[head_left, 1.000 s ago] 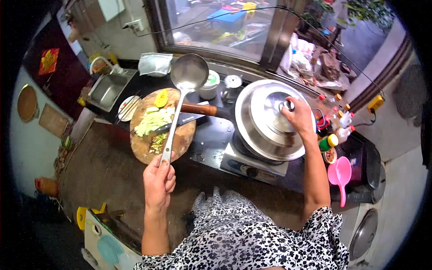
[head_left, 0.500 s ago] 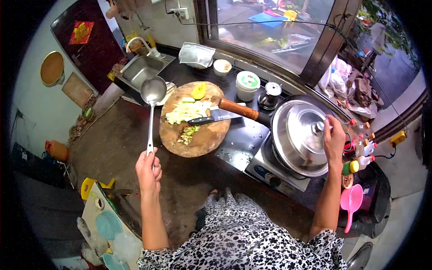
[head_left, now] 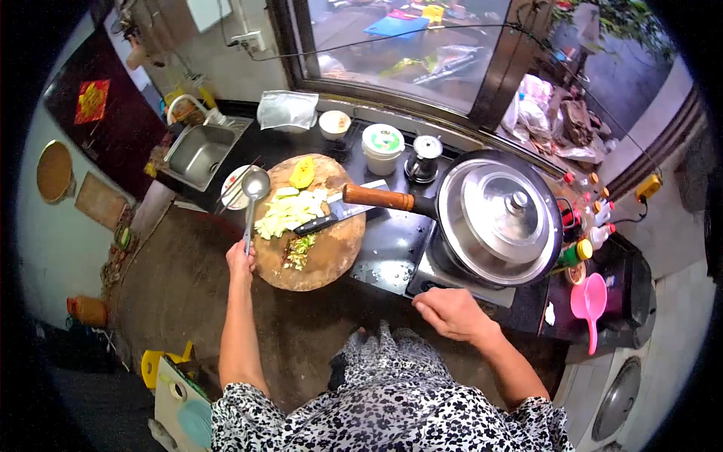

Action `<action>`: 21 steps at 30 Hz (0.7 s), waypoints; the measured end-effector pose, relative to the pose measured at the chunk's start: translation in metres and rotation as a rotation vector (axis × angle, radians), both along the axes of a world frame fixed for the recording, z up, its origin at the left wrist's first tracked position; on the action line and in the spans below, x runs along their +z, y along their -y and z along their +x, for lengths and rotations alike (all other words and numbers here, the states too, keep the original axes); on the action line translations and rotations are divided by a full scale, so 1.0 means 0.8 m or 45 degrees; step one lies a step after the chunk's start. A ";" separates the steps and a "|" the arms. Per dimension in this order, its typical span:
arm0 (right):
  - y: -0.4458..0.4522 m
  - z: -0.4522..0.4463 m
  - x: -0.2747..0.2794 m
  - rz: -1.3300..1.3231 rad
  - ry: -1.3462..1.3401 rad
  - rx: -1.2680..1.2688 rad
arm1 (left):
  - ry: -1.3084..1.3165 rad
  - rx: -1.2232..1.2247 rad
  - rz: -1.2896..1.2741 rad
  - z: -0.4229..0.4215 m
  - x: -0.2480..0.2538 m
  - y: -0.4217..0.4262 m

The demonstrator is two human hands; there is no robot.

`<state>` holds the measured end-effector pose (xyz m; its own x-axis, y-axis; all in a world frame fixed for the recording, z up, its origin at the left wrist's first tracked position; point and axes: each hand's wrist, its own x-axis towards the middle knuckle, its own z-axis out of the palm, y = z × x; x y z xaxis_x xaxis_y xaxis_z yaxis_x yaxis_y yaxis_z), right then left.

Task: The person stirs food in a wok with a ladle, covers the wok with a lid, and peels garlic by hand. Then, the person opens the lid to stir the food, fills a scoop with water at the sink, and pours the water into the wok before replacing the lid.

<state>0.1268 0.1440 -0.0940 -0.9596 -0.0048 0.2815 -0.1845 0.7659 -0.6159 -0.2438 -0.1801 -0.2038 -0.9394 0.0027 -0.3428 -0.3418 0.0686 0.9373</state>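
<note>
Left hand (head_left: 240,261): fingers clamped on the ladle's handle.
Ladle (head_left: 256,185): bowl end at the cutting board's left edge.
Cutting board (head_left: 331,264): on the desk (head_left: 384,260), bearing a knife (head_left: 320,224).
Right hand (head_left: 456,313): by the stove (head_left: 497,294); cannot tell whether fingers grip anything.
Pan (head_left: 380,197): lidded, on the stove.

The long-handled metal ladle (head_left: 256,184) is held bowl forward.
</note>
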 end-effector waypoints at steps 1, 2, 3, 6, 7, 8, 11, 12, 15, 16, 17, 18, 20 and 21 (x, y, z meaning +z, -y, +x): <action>0.006 -0.001 -0.005 -0.011 0.003 0.006 | 0.000 -0.037 0.016 -0.011 -0.003 -0.003; 0.011 -0.001 -0.008 -0.023 0.002 0.013 | 0.045 -0.083 0.050 -0.028 -0.010 -0.002; 0.015 0.000 -0.008 -0.049 0.007 -0.019 | 0.052 -0.127 0.004 -0.037 -0.012 -0.004; 0.020 0.003 -0.004 -0.122 0.031 -0.114 | -0.107 -0.163 -0.536 -0.066 -0.033 0.000; 0.022 0.004 -0.003 -0.144 0.048 -0.151 | -0.241 -0.111 -0.836 -0.075 -0.044 0.005; 0.024 0.004 -0.002 -0.165 0.063 -0.184 | -0.381 -0.051 -1.133 -0.082 -0.057 0.009; 0.027 0.008 -0.005 -0.199 0.079 -0.234 | -0.198 -0.061 -1.239 -0.046 -0.014 -0.010; 0.029 0.010 -0.007 -0.222 0.083 -0.238 | -0.217 -0.079 -1.241 -0.047 -0.021 -0.007; 0.026 0.018 -0.014 -0.264 0.092 -0.236 | -0.215 -0.123 -1.232 -0.072 -0.090 0.012; 0.026 0.019 -0.015 -0.261 0.096 -0.232 | -0.236 -0.118 -1.222 -0.069 -0.090 0.011; 0.026 0.021 -0.015 -0.259 0.099 -0.227 | -0.257 -0.113 -1.212 -0.065 -0.090 0.010; 0.026 0.023 -0.015 -0.261 0.088 -0.222 | -0.277 -0.107 -1.203 -0.059 -0.088 0.009; 0.018 0.027 -0.013 -0.265 0.063 -0.207 | -0.248 -0.088 -1.218 -0.045 -0.079 0.006; 0.016 0.030 -0.012 -0.268 0.050 -0.200 | -0.234 -0.079 -1.227 -0.039 -0.073 0.005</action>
